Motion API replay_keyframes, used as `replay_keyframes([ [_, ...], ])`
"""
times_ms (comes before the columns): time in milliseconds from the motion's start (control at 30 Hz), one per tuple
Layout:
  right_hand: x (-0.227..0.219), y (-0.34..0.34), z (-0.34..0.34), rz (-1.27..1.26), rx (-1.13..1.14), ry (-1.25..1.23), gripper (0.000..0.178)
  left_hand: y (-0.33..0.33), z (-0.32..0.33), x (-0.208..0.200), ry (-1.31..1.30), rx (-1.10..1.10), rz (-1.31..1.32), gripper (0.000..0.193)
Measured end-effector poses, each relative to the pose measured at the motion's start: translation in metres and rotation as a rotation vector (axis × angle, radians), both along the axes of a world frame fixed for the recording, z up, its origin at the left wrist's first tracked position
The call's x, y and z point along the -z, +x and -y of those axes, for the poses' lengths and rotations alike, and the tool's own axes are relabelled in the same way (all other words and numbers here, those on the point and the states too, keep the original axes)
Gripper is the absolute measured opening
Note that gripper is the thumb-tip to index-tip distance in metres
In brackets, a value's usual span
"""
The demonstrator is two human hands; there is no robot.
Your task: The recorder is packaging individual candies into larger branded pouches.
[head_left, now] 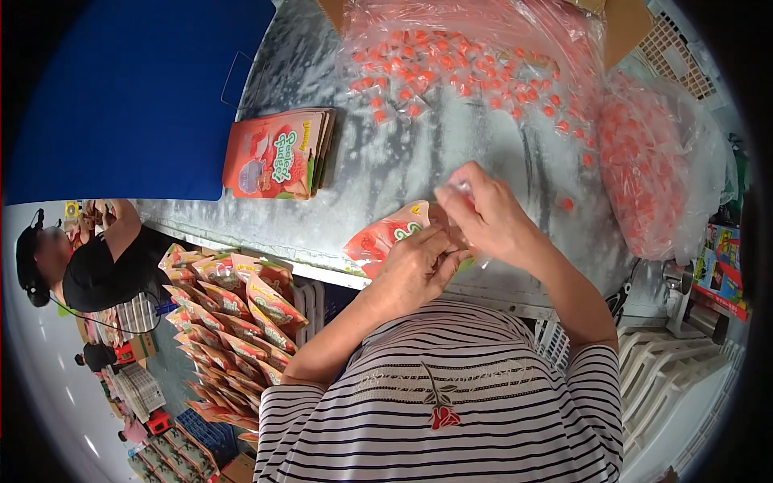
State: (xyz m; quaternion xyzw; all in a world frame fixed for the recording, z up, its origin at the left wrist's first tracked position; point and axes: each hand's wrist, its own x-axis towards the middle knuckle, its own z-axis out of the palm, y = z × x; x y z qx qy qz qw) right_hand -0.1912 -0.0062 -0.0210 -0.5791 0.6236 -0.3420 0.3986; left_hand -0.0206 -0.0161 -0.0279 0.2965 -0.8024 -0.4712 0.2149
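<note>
My left hand (415,262) is closed on a red printed pouch (374,244), gripping it near its opening at the table's front edge. Just above that opening is my right hand (491,213), its fingers curled around a small candy in clear wrapping (460,187), mostly hidden by the fingers. A single red wrapped candy (567,204) lies on the table to the right. Toward the back, many loose red wrapped candies (447,60) are spread out. A stack of flat red pouches (270,157) rests at the left.
A big clear bag of red candies (644,165) stands at the right. Filled pouches (233,322) are packed upright below the table edge at left. A blue panel (121,97) rises at the left, with a co-worker (101,270) beyond. White plastic crates (668,378) are stacked at lower right.
</note>
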Motion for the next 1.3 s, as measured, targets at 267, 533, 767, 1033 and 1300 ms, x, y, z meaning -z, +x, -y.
replay_keyframes([
  [267,0.036,0.007,0.012,-0.094,0.227,-0.131,0.032,-0.006,-0.006,0.009,0.099,0.052,-0.046,0.008],
  [533,0.017,0.001,-0.027,0.158,0.072,-0.210,0.021,0.005,0.007,0.010,0.124,-0.086,-0.011,0.006],
  [767,0.013,-0.003,-0.038,0.054,0.012,-0.187,0.023,0.005,0.000,0.000,0.141,-0.042,0.003,0.006],
  [1033,-0.013,-0.007,-0.055,-0.355,-0.375,-0.307,0.036,0.010,-0.006,-0.014,0.059,-0.033,-0.085,0.006],
  [1300,-0.016,-0.017,-0.055,-0.415,-0.313,-0.348,0.038,0.002,-0.006,-0.018,-0.115,0.044,-0.113,0.007],
])
